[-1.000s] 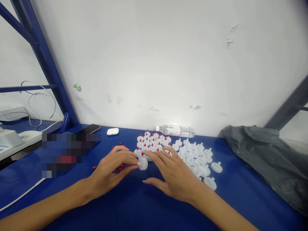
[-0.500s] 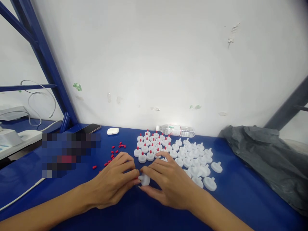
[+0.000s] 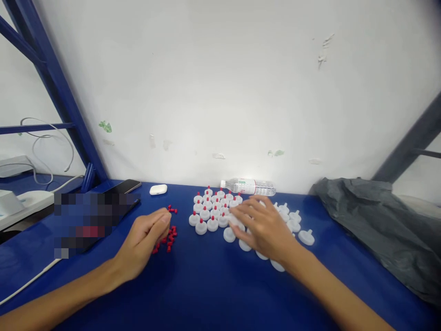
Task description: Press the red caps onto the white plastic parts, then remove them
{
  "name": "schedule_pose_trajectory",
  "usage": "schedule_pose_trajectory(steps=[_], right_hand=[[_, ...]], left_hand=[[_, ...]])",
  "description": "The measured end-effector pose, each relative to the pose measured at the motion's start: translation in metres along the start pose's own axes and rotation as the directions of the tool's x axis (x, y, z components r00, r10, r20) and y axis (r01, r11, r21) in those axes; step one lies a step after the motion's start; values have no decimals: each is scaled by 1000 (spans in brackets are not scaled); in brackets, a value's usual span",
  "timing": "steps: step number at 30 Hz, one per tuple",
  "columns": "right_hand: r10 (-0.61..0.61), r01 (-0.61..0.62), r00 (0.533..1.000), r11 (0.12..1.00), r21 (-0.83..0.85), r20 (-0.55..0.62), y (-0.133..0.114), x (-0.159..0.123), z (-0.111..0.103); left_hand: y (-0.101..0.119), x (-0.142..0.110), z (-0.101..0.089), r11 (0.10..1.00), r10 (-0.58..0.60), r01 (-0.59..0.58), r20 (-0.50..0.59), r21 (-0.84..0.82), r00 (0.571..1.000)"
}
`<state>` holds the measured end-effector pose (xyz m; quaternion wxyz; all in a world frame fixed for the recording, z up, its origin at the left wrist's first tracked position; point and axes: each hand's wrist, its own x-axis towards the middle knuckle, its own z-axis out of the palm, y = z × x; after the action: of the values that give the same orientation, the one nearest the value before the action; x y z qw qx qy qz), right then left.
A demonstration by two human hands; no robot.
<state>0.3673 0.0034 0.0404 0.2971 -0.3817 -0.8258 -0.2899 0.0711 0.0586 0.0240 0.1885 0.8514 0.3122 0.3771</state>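
Note:
My left hand [image 3: 146,241] is closed, thumb pressed against curled fingers, beside the small red caps [image 3: 171,236]. What lies inside its fingers is hidden. Over the white round nozzle lids sits my right hand [image 3: 260,225], slightly blurred. A tilted white nozzle lid [image 3: 237,221] shows between its thumb and fingers, with the nozzle toward the left. Several lids with red tips [image 3: 205,214] stand upright in a group left of that hand. Lids with bare nozzles [image 3: 306,236] lie to its right and partly beneath it.
A clear bottle [image 3: 250,186] lies along the wall behind the lids. The white case [image 3: 158,189] and a phone [image 3: 126,186] are at the back left. A grey plastic bag [image 3: 372,220] covers the right side. A white cable [image 3: 31,282] runs along the left of the blue table [image 3: 193,294].
My hands have separated from the white lid they held together at the centre. The left moved left to the red caps; the right moved up and right over the lids. The view shifted slightly.

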Motion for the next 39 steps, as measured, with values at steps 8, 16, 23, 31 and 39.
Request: schedule_pose_trajectory(steps=[8, 16, 23, 31, 39], right_hand=[[115, -141, 986, 960, 241, 121, -8, 3, -1], [14, -72, 972, 968, 241, 235, -24, -4, 16], [151, -183, 961, 975, 124, 232, -13, -1, 10], [319, -346, 897, 938, 37, 306, 11, -7, 9], [257, -306, 893, 949, 79, 369, 16, -4, -4]], left_hand=[[-1, 3, 10, 982, 98, -135, 256, 131, 962], [-2, 2, 13, 927, 149, -253, 347, 275, 926], [-6, 4, 9, 908, 147, -256, 321, 330, 935], [-10, 4, 7, 916, 108, -211, 298, 341, 949], [-12, 1, 6, 922, 105, -208, 307, 327, 946]])
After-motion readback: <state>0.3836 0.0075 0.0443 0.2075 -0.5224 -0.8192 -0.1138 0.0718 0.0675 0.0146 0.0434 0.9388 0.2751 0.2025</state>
